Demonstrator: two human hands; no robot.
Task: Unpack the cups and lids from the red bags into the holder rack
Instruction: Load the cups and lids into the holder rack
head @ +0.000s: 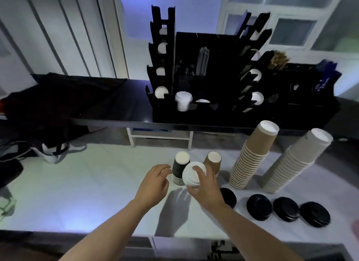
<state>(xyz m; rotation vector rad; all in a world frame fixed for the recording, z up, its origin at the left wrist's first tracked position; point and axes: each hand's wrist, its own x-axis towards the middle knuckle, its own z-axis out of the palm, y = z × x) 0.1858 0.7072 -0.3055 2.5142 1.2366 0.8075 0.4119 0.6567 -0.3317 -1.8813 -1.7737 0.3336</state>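
Note:
My right hand (206,188) grips a short stack of white lids (191,174) above the white counter. My left hand (155,180) hovers just left of it, fingers loosely curled, holding nothing. Behind the lids stand a small stack of black cups (180,168) and a short brown cup stack (213,161), all upside down. A tall brown cup stack (252,155) and a tall white cup stack (297,161) lean at the right. Several piles of black lids (259,207) lie on the counter at the right. The black holder rack (213,89) stands on the raised dark shelf, with white lids and cups in its slots.
A white counter (87,192) spreads in front of me. A dark shelf (108,109) runs behind it. Dark bags (48,142) lie at the left. Wooden stirrers (277,59) and dark packets sit in a second black organiser at the right.

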